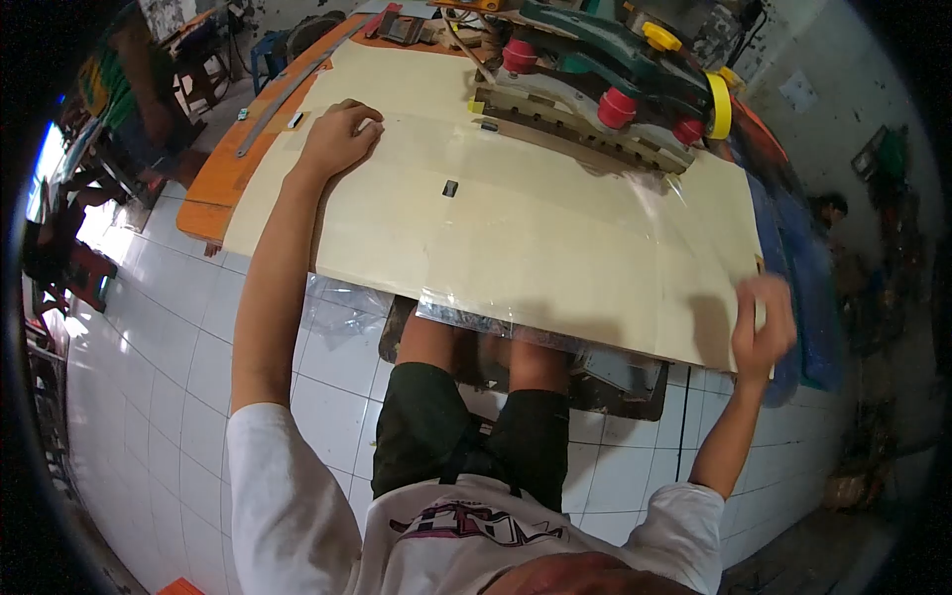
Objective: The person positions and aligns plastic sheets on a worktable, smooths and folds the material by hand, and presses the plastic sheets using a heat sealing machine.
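Observation:
My left hand rests on the cream board, near its far left part, with loosely bent fingers and nothing visible in it. At the board's right edge, my right hand is raised and smeared by motion. Its fingers look pinched together, but what is between them cannot be made out. A sheet of clear plastic film lies over part of the board, and a faint edge of it runs toward my right hand. Near the board's middle sits a small black piece.
A green machine with red knobs and a slotted metal bar stands at the back right. A steel ruler lies on the orange table. Blue plastic hangs at the right. Another person is at the far left.

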The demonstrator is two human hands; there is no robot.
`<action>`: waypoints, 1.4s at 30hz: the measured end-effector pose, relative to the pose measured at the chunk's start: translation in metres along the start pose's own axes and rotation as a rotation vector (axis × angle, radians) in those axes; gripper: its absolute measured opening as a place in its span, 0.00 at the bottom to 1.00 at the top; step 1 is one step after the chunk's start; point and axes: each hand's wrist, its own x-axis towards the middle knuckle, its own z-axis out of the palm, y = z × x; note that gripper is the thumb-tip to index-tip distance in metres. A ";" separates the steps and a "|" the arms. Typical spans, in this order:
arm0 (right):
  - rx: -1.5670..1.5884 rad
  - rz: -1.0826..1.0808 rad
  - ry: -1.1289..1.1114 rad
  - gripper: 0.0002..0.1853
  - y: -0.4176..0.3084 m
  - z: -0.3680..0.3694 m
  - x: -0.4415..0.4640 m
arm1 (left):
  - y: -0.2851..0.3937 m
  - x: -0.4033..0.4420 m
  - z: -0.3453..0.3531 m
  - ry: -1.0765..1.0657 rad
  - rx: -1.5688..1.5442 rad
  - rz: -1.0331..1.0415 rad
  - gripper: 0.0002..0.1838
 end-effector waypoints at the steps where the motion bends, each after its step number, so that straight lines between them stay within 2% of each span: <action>1: -0.002 -0.171 0.027 0.02 -0.017 -0.014 -0.012 | -0.001 0.001 0.002 0.011 0.033 0.018 0.15; 3: 0.186 -0.328 0.286 0.02 -0.016 -0.045 -0.045 | -0.002 0.001 0.004 0.019 0.067 0.035 0.16; 4: 0.567 -0.232 0.431 0.04 -0.012 -0.059 -0.043 | -0.002 0.001 0.005 0.043 0.096 0.063 0.16; 6: 0.513 0.135 0.676 0.09 -0.002 -0.071 -0.029 | -0.001 -0.003 0.008 0.053 0.120 0.094 0.16; 7: 0.068 0.370 0.756 0.11 0.004 -0.058 -0.006 | -0.001 -0.002 0.008 0.057 0.114 0.091 0.16; 9: 0.043 0.580 0.573 0.14 0.046 -0.045 0.011 | 0.004 -0.001 0.005 0.061 0.106 0.094 0.16; 10: 0.031 0.671 0.341 0.19 0.088 -0.042 0.005 | 0.009 -0.002 0.002 0.022 0.106 0.086 0.17; 11: -0.167 0.567 0.143 0.23 0.138 -0.028 -0.010 | 0.013 -0.003 0.000 -0.016 0.106 0.076 0.18; 12: -0.260 0.762 -0.180 0.30 0.133 -0.023 -0.004 | 0.012 -0.003 0.001 -0.016 0.101 0.077 0.18; 13: -0.447 0.664 -0.276 0.32 0.139 -0.006 -0.004 | 0.011 -0.003 0.001 -0.013 0.115 0.083 0.18; 15: -0.484 0.396 -0.300 0.35 0.138 0.032 0.002 | 0.009 -0.002 0.002 -0.014 0.125 0.098 0.18; 17: 0.004 0.332 -0.465 0.36 0.120 0.069 0.018 | 0.008 0.000 0.002 -0.032 0.079 0.087 0.17; 18: 0.238 0.424 -0.551 0.36 0.110 0.084 0.019 | 0.007 0.000 0.003 -0.038 0.079 0.095 0.17; 20: 0.477 0.514 -0.624 0.36 0.107 0.103 0.022 | 0.005 0.002 0.003 -0.046 0.127 0.095 0.17; 22: 0.241 0.366 -0.828 0.40 0.113 0.116 0.033 | 0.007 0.001 0.003 0.002 0.104 0.093 0.15; 25: 0.100 0.345 -0.908 0.42 0.123 0.120 0.050 | 0.008 0.001 0.002 0.107 0.042 0.125 0.12; 26: 0.099 0.344 -0.910 0.42 0.126 0.120 0.055 | 0.007 0.002 0.000 0.168 0.010 0.168 0.11; 28: 0.203 0.418 -1.056 0.38 0.125 0.118 0.063 | 0.010 0.003 -0.004 0.175 -0.060 0.138 0.11; 32: 0.218 0.395 -1.128 0.37 0.118 0.116 0.067 | 0.018 -0.002 -0.009 0.212 -0.159 0.114 0.13; 34: 0.305 0.401 -1.192 0.27 0.117 0.118 0.066 | 0.013 0.001 -0.004 0.236 -0.213 0.088 0.12; 35: 0.302 0.399 -1.191 0.27 0.116 0.116 0.064 | 0.011 0.001 -0.003 0.257 -0.265 0.062 0.11; 36: 0.320 0.371 -1.158 0.22 0.113 0.113 0.060 | 0.016 -0.001 -0.006 0.261 -0.265 0.062 0.11; 37: 0.338 0.341 -1.123 0.16 0.107 0.109 0.058 | 0.026 -0.003 -0.012 0.216 -0.232 -0.061 0.11; 38: 0.336 0.337 -1.122 0.16 0.101 0.103 0.056 | 0.033 -0.005 -0.016 0.170 -0.198 -0.183 0.12; 39: 0.266 0.254 -0.947 0.12 0.088 0.091 0.057 | 0.036 -0.006 -0.016 0.173 -0.198 -0.184 0.12; 40: 0.198 0.173 -0.770 0.08 0.073 0.078 0.057 | 0.037 -0.007 -0.016 0.232 -0.190 -0.027 0.14; 41: 0.197 0.170 -0.769 0.08 0.053 0.063 0.060 | 0.040 -0.007 -0.016 0.290 -0.181 0.130 0.15; 42: 0.149 0.153 -0.646 0.06 0.027 0.045 0.064 | 0.042 -0.006 -0.016 0.294 -0.180 0.130 0.15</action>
